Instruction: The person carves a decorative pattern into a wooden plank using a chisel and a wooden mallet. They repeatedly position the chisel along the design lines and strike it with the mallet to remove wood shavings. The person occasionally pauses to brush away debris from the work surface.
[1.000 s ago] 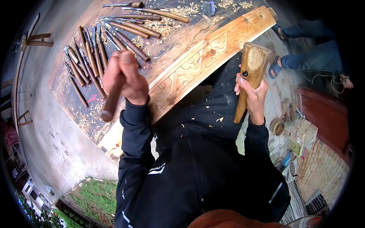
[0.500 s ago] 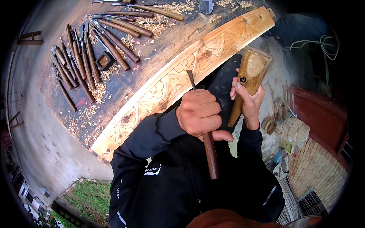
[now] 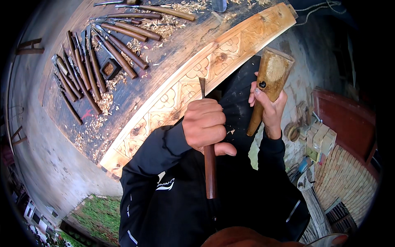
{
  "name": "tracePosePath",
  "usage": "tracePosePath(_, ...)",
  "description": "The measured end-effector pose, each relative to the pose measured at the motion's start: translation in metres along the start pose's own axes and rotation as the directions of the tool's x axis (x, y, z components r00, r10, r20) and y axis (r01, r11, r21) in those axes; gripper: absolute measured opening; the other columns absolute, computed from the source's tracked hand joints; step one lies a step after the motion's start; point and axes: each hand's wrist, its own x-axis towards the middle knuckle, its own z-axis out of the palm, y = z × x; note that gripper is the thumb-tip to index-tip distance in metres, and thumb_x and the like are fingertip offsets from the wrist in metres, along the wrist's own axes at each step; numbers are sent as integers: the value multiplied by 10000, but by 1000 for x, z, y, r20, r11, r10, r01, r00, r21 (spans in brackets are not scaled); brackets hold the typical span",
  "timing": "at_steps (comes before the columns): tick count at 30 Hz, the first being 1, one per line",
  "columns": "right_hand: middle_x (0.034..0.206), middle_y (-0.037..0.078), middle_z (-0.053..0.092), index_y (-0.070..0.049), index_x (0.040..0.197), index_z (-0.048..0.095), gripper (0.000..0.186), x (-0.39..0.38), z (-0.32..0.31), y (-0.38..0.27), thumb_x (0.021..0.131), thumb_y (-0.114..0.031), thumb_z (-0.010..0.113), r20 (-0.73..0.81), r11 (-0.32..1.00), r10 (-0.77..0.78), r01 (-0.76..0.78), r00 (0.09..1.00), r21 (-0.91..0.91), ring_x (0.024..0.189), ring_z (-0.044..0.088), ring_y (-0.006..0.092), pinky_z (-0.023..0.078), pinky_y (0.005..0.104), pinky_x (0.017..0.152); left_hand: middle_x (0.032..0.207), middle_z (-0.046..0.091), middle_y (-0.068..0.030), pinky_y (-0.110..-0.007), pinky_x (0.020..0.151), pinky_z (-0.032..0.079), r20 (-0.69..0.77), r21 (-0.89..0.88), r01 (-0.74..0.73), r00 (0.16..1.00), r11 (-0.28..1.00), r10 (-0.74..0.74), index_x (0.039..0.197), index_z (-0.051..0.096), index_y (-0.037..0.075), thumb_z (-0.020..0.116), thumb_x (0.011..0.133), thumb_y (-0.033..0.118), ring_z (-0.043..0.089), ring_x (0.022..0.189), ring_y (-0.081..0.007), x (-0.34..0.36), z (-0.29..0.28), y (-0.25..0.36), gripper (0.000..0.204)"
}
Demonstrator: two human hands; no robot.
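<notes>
My left hand (image 3: 204, 124) is closed in a fist around a wood chisel (image 3: 210, 175) with a long dark-brown handle. Its flared steel blade points away from me, and the tip overlaps the near part of a curved pale wooden board (image 3: 168, 98); whether it touches is unclear. Lobed outlines and triangles are drawn or cut along the board. On the right, a wooden mallet (image 3: 275, 73) with a worn, pale patch on its head is gripped by my right hand (image 3: 269, 108). The mallet is held apart from the chisel, head up and away from me.
Several wood-handled chisels (image 3: 87, 66) lie fanned on the dark workbench (image 3: 142, 88) among shavings. A small dark square box (image 3: 110, 68) sits beside them. A blue-grey block (image 3: 219, 5) stands at the far edge. Stacked bricks (image 3: 349, 177) and a red panel (image 3: 345, 119) are at right.
My left hand has shifted a little left, and the chisel has turned closer to upright. Small chips now show on my dark clothing. My right hand and the mallet have hardly moved.
</notes>
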Motion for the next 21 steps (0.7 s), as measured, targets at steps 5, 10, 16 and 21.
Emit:
tracePosePath(5,913,115,668,103,1306,553,454,0,-2,3,928,-116,673,2,1000,8,-8,1000,0,680,641,152,512,264,591,574,286,-30,-356,437,223,40,0,8,999,1000,-8,582,332,89,799,865,465,354,441,-224,-3,-9,1,663)
tracePosePath(10,909,113,667,105,1307,552,461,1,-1,3,924,-118,677,5,1000,3,-3,1000,5,680,642,151,512,267,594,567,366,-34,-329,423,251,1,2,0,1000,1000,0,605,393,60,614,1004,553,383,434,-210,-8,-12,-1,672)
tracePosePath(16,904,116,667,111,1302,554,461,0,1,0,920,-114,679,-14,1000,3,-3,1000,0,678,640,151,509,268,595,571,372,-42,-332,419,257,-5,-13,-25,1000,1000,25,606,391,55,599,1011,559,387,433,-216,-8,-14,-2,679)
tracePosePath(21,893,115,666,113,1293,561,451,0,0,1,918,-106,680,-21,1000,4,-4,1000,-4,671,638,151,510,271,595,573,368,-43,-335,414,249,-24,-36,-40,999,999,39,604,377,55,591,1014,562,380,429,-217,-4,-10,-4,687)
